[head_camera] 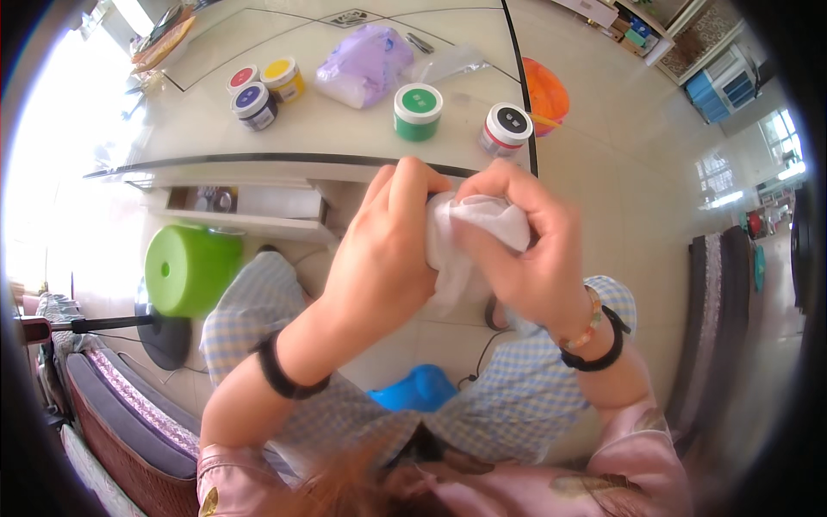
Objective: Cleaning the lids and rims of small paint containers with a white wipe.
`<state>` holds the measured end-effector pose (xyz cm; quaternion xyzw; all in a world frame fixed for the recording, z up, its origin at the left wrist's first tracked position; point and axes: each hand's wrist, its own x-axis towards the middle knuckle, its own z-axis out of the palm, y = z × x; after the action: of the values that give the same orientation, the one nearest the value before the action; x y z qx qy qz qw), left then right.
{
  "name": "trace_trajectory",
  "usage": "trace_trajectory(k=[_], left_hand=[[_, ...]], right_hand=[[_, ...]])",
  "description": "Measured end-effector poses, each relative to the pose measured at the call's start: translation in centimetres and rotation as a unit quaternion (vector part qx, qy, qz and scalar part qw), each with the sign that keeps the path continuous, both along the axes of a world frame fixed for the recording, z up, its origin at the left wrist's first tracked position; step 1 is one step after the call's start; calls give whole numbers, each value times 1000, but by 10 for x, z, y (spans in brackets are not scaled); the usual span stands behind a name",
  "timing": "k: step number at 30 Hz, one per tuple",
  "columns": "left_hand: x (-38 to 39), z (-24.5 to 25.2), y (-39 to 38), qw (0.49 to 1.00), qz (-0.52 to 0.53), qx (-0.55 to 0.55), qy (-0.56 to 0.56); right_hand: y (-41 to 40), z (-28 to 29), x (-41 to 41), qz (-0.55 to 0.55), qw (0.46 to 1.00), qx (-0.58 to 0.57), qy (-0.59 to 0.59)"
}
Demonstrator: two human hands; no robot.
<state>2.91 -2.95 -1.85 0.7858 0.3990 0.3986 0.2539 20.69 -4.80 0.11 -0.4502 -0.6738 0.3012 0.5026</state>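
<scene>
A crumpled white tissue (481, 220) is gripped between both my hands, just in front of the table's near edge. My left hand (391, 239) curls around its left side with the back of the hand facing up. On the other side, my right hand (536, 239) pinches the tissue between thumb and fingers. Something small and dark shows at the tissue's upper left, mostly hidden by my fingers. Beyond my hands stand a green paint jar (417, 116) and a black-lidded jar (506, 131), both with white-rimmed lids on.
The glossy table (194, 139) bears a purple tissue pack (365, 64), clear plastic wrap (452, 63), and yellow (283, 81), red (243, 79) and dark blue (254, 106) jars. An orange bin (546, 90) stands off its right edge. A green stool (187, 271) sits left; something blue (417, 388) lies below.
</scene>
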Motion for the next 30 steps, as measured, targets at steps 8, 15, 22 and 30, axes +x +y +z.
trace_trajectory(k=[8, 15, 22, 30], left_hand=[[-2, -1, 6, 997, -11, 68, 16], [-5, 1, 6, 994, -26, 102, 40], [-4, 2, 8, 981, -6, 180, 78], [-1, 4, 5, 992, 17, 121, 35]], right_hand=[[-1, 2, 1, 30, 996, -74, 38], [-2, 6, 2, 23, 995, -80, 53], [2, 3, 3, 19, 990, -110, 82], [16, -6, 5, -103, 988, -87, 69]])
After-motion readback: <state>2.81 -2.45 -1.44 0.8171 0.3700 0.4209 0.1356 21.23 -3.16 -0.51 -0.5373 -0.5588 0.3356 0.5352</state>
